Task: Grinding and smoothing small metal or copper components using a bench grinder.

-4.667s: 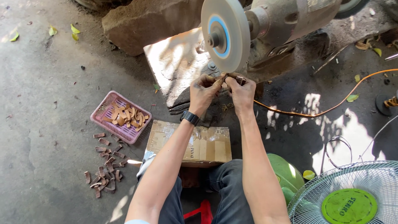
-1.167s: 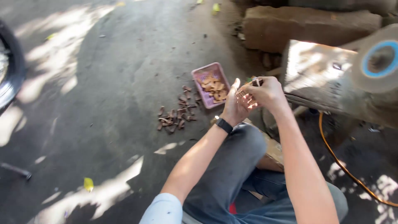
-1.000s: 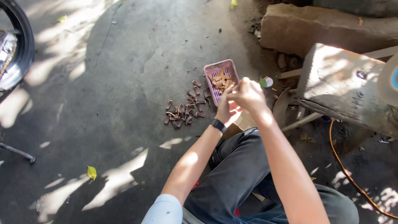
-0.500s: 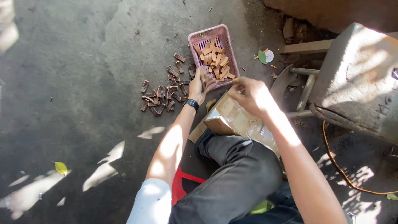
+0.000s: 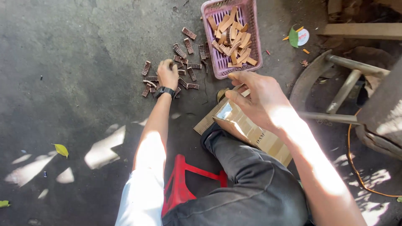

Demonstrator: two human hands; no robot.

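Observation:
My left hand [image 5: 168, 74] reaches down into a scatter of small dark brown ridged pieces [image 5: 184, 54] on the concrete floor, its fingers curled over them; a black watch is on that wrist. My right hand [image 5: 256, 97] hovers just below a pink plastic basket [image 5: 253, 25] filled with lighter tan pieces [image 5: 232, 37]. Its fingers are loosely spread and nothing shows in them. Under the right hand lies a flattened cardboard sheet [image 5: 247, 129].
I sit on a low red stool [image 5: 184, 180], my dark trouser leg bent in front. A metal stand's legs [image 5: 335, 83] rise at the right, with an orange cable [image 5: 356, 167] on the ground. A green leaf and a small round lid [image 5: 298, 37] lie near the basket.
The view has swung from the grinding wheel down to the floor. Both hands came apart: the left dropped onto the dark pieces, the right came away from the basket's edge.

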